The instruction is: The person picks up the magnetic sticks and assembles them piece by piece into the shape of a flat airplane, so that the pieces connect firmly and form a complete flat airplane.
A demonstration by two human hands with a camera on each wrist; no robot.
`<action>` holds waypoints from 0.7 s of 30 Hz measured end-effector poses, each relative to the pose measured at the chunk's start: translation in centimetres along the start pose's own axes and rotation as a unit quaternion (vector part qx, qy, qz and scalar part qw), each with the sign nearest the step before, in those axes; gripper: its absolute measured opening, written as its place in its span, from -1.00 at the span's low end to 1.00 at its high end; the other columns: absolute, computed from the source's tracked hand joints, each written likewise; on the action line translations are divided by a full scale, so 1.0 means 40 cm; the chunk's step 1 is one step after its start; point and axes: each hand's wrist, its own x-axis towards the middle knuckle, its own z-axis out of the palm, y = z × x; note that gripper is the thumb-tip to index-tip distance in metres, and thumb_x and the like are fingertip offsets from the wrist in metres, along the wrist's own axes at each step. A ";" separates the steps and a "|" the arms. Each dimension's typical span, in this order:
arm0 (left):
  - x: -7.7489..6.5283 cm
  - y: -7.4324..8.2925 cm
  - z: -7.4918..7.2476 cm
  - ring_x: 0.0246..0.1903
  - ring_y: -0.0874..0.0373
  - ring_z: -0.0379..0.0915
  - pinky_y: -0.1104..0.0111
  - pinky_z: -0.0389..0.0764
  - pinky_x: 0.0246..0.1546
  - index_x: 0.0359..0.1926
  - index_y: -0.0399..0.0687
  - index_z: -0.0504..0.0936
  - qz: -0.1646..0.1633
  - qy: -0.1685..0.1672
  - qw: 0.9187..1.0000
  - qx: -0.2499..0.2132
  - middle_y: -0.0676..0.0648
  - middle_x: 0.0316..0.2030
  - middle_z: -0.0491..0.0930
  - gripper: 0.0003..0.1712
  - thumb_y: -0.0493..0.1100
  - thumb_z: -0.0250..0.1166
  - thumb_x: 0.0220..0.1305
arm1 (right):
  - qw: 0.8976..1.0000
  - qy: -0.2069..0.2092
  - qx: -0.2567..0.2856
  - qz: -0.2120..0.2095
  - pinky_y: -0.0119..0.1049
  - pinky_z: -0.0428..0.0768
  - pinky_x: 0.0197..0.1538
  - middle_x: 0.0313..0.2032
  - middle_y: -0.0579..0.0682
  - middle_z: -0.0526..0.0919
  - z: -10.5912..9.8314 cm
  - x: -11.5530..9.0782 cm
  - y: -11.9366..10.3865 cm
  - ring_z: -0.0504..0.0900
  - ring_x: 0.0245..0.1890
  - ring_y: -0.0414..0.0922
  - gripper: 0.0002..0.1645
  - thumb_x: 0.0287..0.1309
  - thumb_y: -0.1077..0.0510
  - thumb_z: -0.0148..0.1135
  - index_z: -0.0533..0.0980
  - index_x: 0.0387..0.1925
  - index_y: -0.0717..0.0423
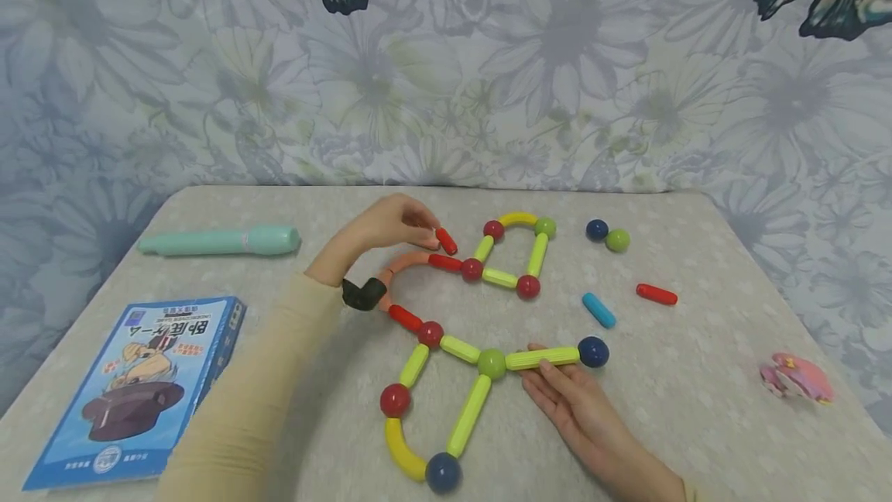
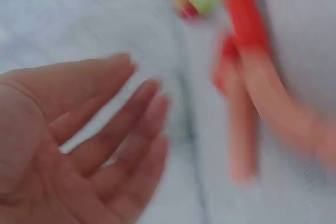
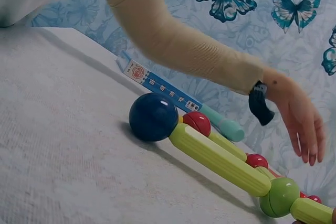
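Observation:
In the head view my left hand [image 1: 400,219] hovers by a small red rod [image 1: 446,242], over a peach curved piece [image 1: 407,262]. The blurred left wrist view shows its fingers [image 2: 118,150] spread loosely with nothing between them; a red-tipped peach rod [image 2: 241,129] lies beyond. My right hand [image 1: 585,417] pinches a yellow-green rod [image 1: 557,358] between thumb and fingers. That rod joins a green ball [image 1: 492,363] to a dark blue ball [image 1: 593,352]. The joined figure has two closed loops of rods and balls, linked by red rods and the peach curve.
Loose on the table lie a blue ball [image 1: 596,230], a green ball [image 1: 618,240], a blue rod [image 1: 599,311] and a red rod [image 1: 656,294]. A pink toy [image 1: 797,378] is at right. Leftward are a mint cylinder [image 1: 219,242] and a blue box [image 1: 132,393].

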 end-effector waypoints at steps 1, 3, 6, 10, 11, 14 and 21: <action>0.013 -0.017 -0.012 -0.03 -0.02 0.45 0.18 0.43 -0.03 -0.02 -0.26 0.60 -0.011 0.008 1.000 0.010 -0.16 -0.07 0.57 -0.67 -0.25 0.31 0.19 | 1.000 0.000 -0.005 -0.003 -0.21 0.31 0.17 0.28 0.28 0.18 -0.001 0.000 0.001 0.39 0.15 -0.03 -0.41 0.39 0.22 -0.05 0.04 0.32 0.39; 0.041 -0.052 -0.021 0.02 -0.07 0.40 0.16 0.41 0.00 0.05 -0.26 0.56 -0.035 0.009 0.998 0.049 -0.19 0.00 0.52 -0.58 -0.20 0.33 0.17 | 1.000 0.002 -0.010 -0.005 -0.20 0.31 0.17 0.28 0.29 0.18 -0.001 0.000 0.002 0.38 0.16 -0.02 -0.39 0.38 0.21 -0.04 0.04 0.32 0.39; 0.077 -0.086 -0.017 0.03 -0.08 0.37 0.15 0.38 0.03 0.08 -0.27 0.53 -0.054 -0.015 0.991 0.119 -0.19 0.02 0.50 -0.53 -0.14 0.33 0.18 | 1.000 -0.003 -0.014 -0.010 -0.19 0.31 0.17 0.29 0.30 0.17 0.002 0.005 0.001 0.36 0.18 0.01 -0.36 0.37 0.20 -0.01 0.02 0.32 0.39; 0.097 -0.108 0.012 -0.12 -0.01 0.44 0.18 0.43 -0.05 -0.04 -0.23 0.60 -0.056 -0.015 0.976 0.211 -0.13 -0.13 0.57 -0.70 -0.20 0.27 0.23 | 1.000 -0.010 -0.018 -0.013 -0.19 0.32 0.16 0.29 0.32 0.15 0.003 0.008 0.007 0.32 0.20 0.04 -0.35 0.37 0.19 0.00 0.02 0.32 0.40; 0.098 -0.108 0.017 -0.16 0.01 0.45 0.19 0.44 -0.08 -0.08 -0.23 0.62 -0.053 -0.011 0.972 0.230 -0.11 -0.18 0.58 -0.75 -0.22 0.26 0.24 | 1.000 -0.010 -0.018 -0.014 -0.18 0.32 0.16 0.29 0.32 0.15 0.003 0.008 0.008 0.32 0.20 0.05 -0.35 0.36 0.19 0.00 0.02 0.32 0.40; 0.095 -0.109 0.024 -0.28 0.05 0.46 0.22 0.47 -0.19 -0.19 -0.19 0.65 -0.041 -0.001 0.962 0.272 -0.06 -0.31 0.58 -0.80 -0.15 0.27 0.25 | 1.000 -0.010 -0.020 -0.013 -0.19 0.32 0.16 0.28 0.33 0.16 0.002 0.009 0.009 0.33 0.20 0.05 -0.36 0.37 0.19 0.00 0.03 0.32 0.40; 0.073 -0.130 0.002 -0.26 0.03 0.45 0.19 0.46 -0.20 -0.28 -0.14 0.66 0.007 -0.020 0.980 0.198 -0.06 -0.33 0.57 -0.91 -0.24 0.27 0.21 | 1.000 -0.002 -0.022 -0.014 -0.19 0.33 0.16 0.26 0.31 0.21 -0.003 0.010 0.007 0.36 0.18 0.02 -0.40 0.37 0.21 -0.01 0.06 0.30 0.39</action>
